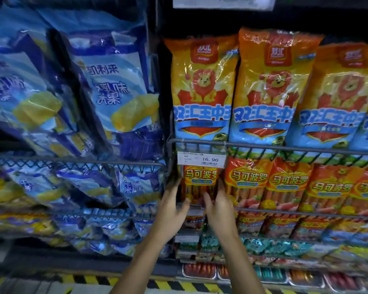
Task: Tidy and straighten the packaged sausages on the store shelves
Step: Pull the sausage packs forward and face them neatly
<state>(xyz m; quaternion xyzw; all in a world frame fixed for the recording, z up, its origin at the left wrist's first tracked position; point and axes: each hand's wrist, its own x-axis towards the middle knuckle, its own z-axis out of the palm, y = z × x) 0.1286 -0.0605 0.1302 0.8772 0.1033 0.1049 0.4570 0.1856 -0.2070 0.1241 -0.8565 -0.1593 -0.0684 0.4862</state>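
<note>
Head view. Item in hand: the leftmost orange sausage pack [200, 186] of the middle wire shelf [285, 211], stood at that shelf's left end, directly under the price tag [200, 159] reading 16.90. The pack is flanked by both hands: the left hand [172, 205] is laid against its left edge, the right hand [218, 205] against its right edge, fingers extended and thumbs spread in front; whether a true grip is made cannot be told. Neighbouring orange packs [287, 187] are ranged to the right in an even row; lion-printed packs [202, 90] are stood on the shelf above. Step judged: squaring of this end pack. Next move calls for the pack to be pressed upright and level with its neighbours.
</note>
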